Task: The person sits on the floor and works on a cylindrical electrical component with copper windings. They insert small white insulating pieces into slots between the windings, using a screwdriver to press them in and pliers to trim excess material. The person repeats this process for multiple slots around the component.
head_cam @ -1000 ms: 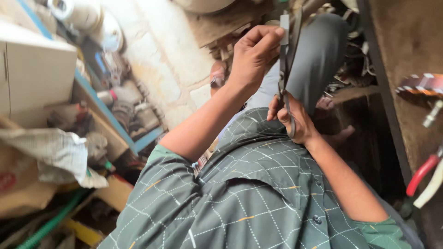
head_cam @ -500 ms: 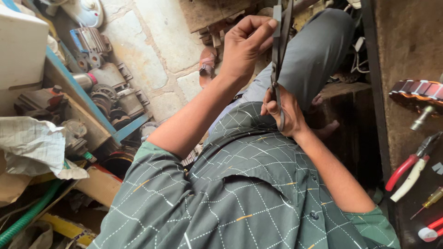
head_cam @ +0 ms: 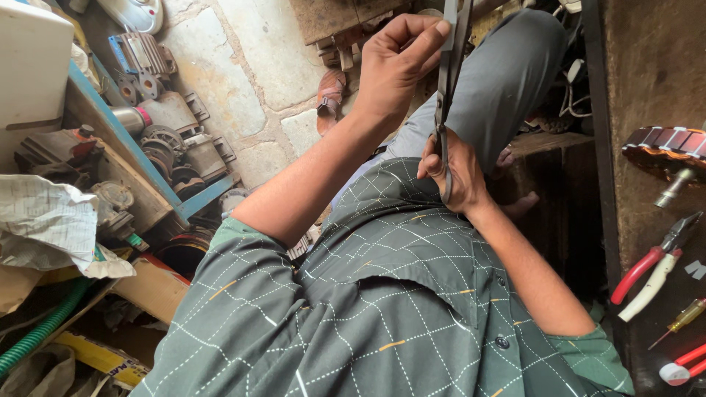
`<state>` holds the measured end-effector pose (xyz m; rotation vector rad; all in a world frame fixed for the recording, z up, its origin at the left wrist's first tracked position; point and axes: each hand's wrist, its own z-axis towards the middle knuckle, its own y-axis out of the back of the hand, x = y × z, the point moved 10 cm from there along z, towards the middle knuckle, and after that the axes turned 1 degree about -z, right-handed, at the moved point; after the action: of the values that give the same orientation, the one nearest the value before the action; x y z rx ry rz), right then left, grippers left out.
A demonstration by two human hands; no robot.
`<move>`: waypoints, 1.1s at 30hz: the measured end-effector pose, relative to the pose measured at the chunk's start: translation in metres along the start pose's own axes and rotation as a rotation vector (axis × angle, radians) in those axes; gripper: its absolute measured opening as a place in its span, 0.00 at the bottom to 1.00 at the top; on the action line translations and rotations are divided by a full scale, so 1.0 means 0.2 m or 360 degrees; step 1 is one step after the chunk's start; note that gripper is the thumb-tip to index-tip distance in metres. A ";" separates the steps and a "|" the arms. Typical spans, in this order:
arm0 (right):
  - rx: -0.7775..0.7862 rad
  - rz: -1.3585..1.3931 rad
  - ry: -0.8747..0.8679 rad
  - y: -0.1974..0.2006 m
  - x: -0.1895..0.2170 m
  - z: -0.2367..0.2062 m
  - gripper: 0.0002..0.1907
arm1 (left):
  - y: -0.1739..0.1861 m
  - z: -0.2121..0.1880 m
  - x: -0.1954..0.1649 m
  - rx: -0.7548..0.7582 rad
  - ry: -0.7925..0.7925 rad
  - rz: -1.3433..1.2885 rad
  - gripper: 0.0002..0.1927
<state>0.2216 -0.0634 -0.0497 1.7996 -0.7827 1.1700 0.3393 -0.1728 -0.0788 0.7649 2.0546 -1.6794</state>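
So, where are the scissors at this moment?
In the head view the scissors are upper centre, upright, in front of a grey trouser leg. The right hand grips the handles; the left hand touches the blades.

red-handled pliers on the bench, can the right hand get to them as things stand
Probably not at once. The pliers lie in the open on the dark bench, nothing over them, but the right hand is gripping the scissors by their handles and would have to let go first.

A dark workbench [head_cam: 647,81] carries red-handled pliers [head_cam: 651,265], a yellow screwdriver [head_cam: 680,320] and a copper-wound rotor [head_cam: 669,151].
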 end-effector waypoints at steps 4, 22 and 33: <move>-0.0004 0.0007 0.0009 -0.01 -0.01 0.00 0.43 | 0.01 0.00 0.00 -0.0008 -0.0031 0.0056 0.08; -0.0066 0.0089 -0.0036 -0.01 -0.05 -0.02 0.34 | 0.00 -0.02 -0.02 -0.0009 -0.0006 0.0113 0.07; -0.0122 0.0143 -0.0101 0.00 -0.09 -0.04 0.27 | -0.02 -0.03 -0.01 0.0005 -0.0037 0.0125 0.07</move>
<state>0.2115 -0.0551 -0.0641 1.7608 -0.9417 1.1295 0.3390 -0.1683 -0.0740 0.8122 1.9803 -1.6416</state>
